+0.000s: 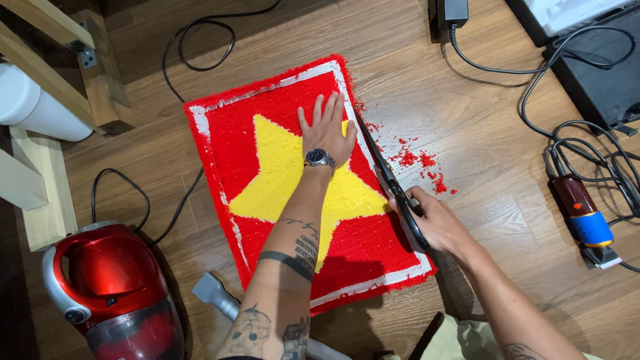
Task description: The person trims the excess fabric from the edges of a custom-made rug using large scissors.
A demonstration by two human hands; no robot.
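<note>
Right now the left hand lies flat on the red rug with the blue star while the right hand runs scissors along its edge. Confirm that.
One detail is wrong: the star is yellow, not blue, as the head view shows. The left hand does lie flat on the red rug, and the right hand holds the scissors along its edge.

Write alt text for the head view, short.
A person's left hand presses flat on a red tufted rug with a yellow star while the right hand runs black shears along its right edge. Red trimmings lie on the wooden floor; a red vacuum cleaner sits lower left, an electric clipper at right.
</note>
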